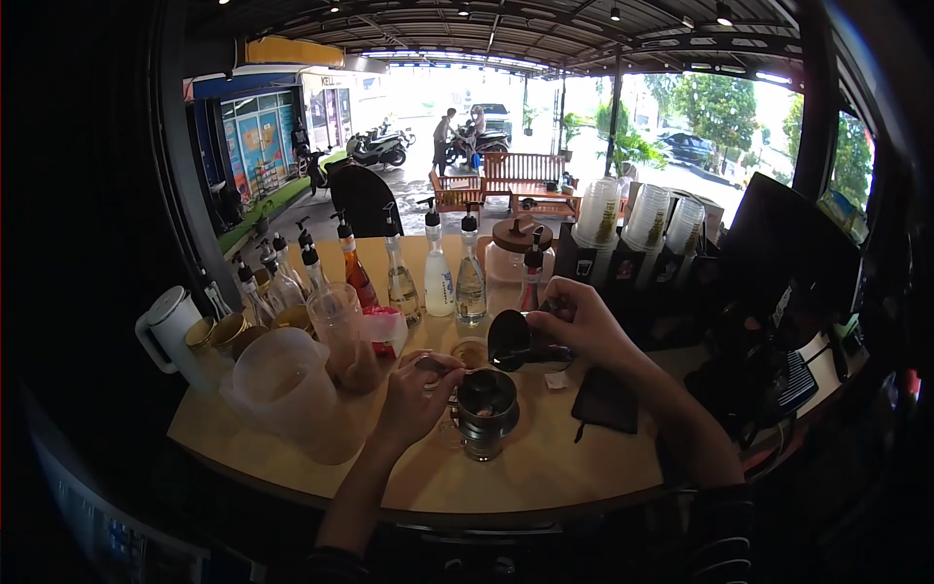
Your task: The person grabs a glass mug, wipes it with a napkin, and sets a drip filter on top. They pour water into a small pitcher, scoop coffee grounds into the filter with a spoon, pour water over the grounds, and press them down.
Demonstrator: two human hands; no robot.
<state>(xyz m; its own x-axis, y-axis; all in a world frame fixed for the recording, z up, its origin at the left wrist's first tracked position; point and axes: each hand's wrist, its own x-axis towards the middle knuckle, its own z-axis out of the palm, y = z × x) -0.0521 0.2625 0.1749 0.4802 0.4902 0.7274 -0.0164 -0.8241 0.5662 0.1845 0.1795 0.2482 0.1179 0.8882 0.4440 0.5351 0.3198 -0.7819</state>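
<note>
In the lower middle of the head view, a metal cup-shaped vessel (pixel 489 422) stands on the table, dark inside, with what looks like clear glass below it. My left hand (pixel 420 397) is at its left rim, fingers closed on the thin handle of a spoon (pixel 479 381) whose dark bowl seems to sit over the opening. Above and to the right, my right hand (pixel 587 323) grips a small dark cup (pixel 509 340). This cup is tilted, its mouth toward the vessel. What it contains cannot be made out.
Pump bottles (pixel 438 277) line the table's far side. Left are a frosted pitcher (pixel 279 382), a clear jar (pixel 336 326) and a white kettle (pixel 173 331). A lidded glass jar (pixel 519 263), stacked plastic cups (pixel 596 214), a black pouch (pixel 605 401) and a monitor (pixel 793 258) stand or lie rightward.
</note>
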